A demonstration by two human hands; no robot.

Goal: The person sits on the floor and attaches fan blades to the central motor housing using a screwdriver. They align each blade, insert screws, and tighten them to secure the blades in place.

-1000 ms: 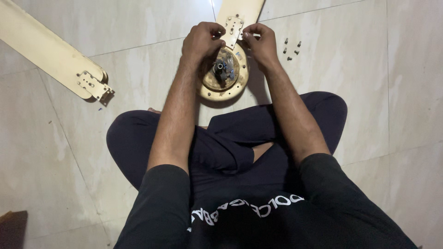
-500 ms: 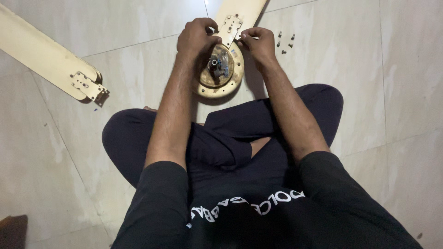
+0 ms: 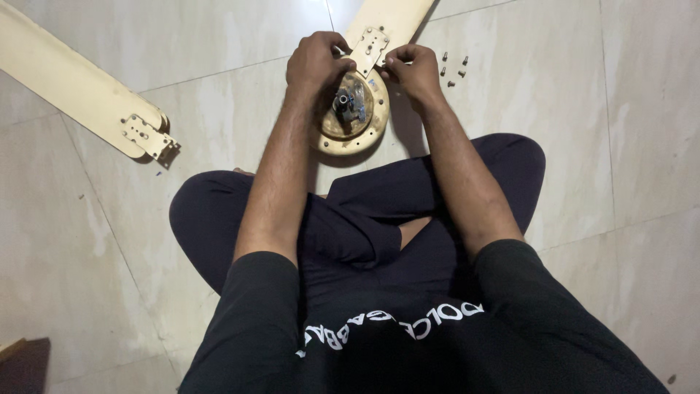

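Both of my hands are up at the round cream fan motor hub (image 3: pixel 352 122), which sits on the tiled floor (image 3: pixel 583 146) just ahead of my crossed legs. My left hand (image 3: pixel 315 64) is curled around the hub's far edge, and my right hand (image 3: pixel 413 69) pinches the metal bracket (image 3: pixel 370 49) of the fan blade (image 3: pixel 394 18) laid over it. Loose screws (image 3: pixel 452 69) lie just beside my right hand; a second blade (image 3: pixel 73 87) rests well apart, far left

The round motor housing (image 3: pixel 355 124) at upper centre is showing dull, worn gold-painted metal. The cream blade (image 3: pixel 73 84) at upper left is looking smooth and matt, its bracket (image 3: pixel 149 137) plated metal. Floor tiles (image 3: pixel 620 146) are gleaming glossy, marbled.
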